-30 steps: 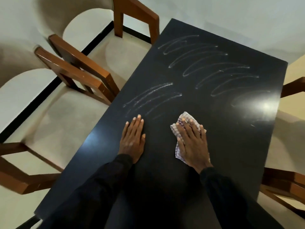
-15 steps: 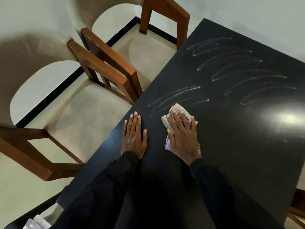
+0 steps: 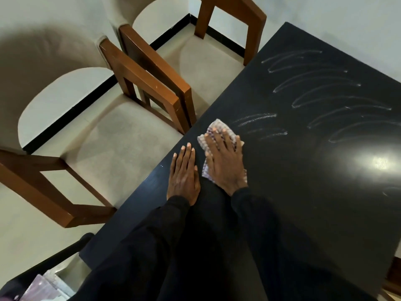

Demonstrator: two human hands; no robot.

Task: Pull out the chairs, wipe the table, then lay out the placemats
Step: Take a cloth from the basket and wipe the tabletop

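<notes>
2 long black sleeves [image 3: 152, 246] reaching wrists; bare grips, short nails.

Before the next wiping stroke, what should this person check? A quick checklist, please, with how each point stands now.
1. Grip on cloth: ok, the right hand's straight fingers press it onto the table.
2. Bracing: ok, the left hand rests flat beside the cloth.
3. Path ahead: ok, only wipe streaks show beyond the cloth.
4. Room to move: ok, seats of both chairs are out from under the table.
5. Whole top wiped: cannot tell; sleeves hide the near end.
6. Mats for the next step: cannot tell; the pale stack at lower left is unclear.
</notes>
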